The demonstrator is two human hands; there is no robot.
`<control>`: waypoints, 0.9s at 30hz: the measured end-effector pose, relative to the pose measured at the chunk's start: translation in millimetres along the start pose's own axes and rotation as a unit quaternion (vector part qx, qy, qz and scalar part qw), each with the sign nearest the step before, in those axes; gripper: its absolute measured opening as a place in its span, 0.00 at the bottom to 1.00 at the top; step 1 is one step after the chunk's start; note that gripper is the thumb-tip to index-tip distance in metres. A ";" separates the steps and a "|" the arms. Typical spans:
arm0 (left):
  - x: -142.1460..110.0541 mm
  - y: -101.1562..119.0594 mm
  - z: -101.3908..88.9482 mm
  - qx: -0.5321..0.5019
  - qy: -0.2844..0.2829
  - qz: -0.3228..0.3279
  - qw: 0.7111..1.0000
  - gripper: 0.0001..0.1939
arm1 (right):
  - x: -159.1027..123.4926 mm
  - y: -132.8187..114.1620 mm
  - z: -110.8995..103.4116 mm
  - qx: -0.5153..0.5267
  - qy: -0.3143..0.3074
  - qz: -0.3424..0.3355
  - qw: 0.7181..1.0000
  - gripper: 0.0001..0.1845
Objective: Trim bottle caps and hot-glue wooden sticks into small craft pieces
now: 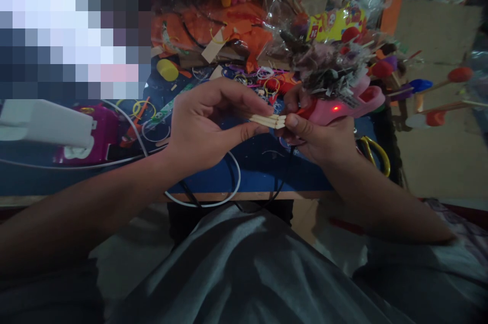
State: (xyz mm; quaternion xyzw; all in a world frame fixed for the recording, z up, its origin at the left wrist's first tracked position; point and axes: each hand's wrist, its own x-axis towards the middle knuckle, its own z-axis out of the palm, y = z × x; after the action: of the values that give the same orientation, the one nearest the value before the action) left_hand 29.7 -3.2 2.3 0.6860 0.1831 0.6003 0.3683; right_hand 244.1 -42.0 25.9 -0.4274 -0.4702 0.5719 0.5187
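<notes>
A small bundle of pale wooden sticks (pixel 268 120) is pinched between the thumb and fingers of my left hand (pixel 206 125), with the cut ends facing right. My right hand (pixel 320 138) is closed around a pink hot glue gun (pixel 356 105) with a lit red light; part of its body is hidden by the fingers. The right thumb lies close against the stick ends; whether it presses on them I cannot tell. Below the right hand a black cable (pixel 290 161) hangs down over the blue tabletop (pixel 263 171).
At left, a white plug adapter (pixel 41 123) sits in a magenta power socket (pixel 99 128). A white cable (pixel 238 181) loops at the table's front edge. Yellow-handled scissors (pixel 383 156) lie right. Sticks with coloured tips, including a red one (pixel 459 75), stick out beside cardboard (pixel 438 34).
</notes>
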 end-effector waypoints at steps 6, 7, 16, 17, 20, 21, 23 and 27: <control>-0.2 7.0 0.4 -0.006 -0.006 -0.010 1.000 0.13 | 0.2 -1.4 2.0 0.019 -0.001 0.002 1.000 0.35; -0.6 9.7 0.8 0.008 -0.006 -0.039 0.999 0.13 | 0.4 -1.2 2.0 0.018 0.000 0.003 1.000 0.35; 0.0 9.3 0.1 -0.006 -0.008 -0.002 1.000 0.13 | 0.5 0.5 -0.6 0.010 0.001 -0.005 1.000 0.35; 0.0 7.8 -0.2 -0.010 -0.008 0.000 1.000 0.13 | 0.3 0.2 -0.6 0.014 -0.002 -0.006 1.000 0.34; -1.2 4.7 -0.7 -0.008 -0.021 -0.021 1.000 0.15 | -0.3 -0.6 0.2 0.022 -0.011 -0.007 1.000 0.33; -1.7 4.5 -0.7 -0.007 -0.024 -0.028 0.999 0.16 | -0.5 -0.7 0.6 0.023 -0.011 -0.007 1.000 0.33; -2.7 5.4 -0.3 0.000 -0.016 -0.039 0.999 0.17 | -0.7 -0.7 1.1 0.022 -0.008 -0.009 1.000 0.33; -2.4 9.7 1.0 0.023 -0.010 -0.057 0.998 0.15 | -1.3 1.3 -0.8 0.018 -0.005 -0.009 1.000 0.33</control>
State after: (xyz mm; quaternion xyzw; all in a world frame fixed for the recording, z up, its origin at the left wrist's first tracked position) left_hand 28.4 -11.6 7.7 0.6884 0.2323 0.5672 0.3877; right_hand 244.7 -43.3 24.5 -0.4106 -0.4665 0.5778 0.5291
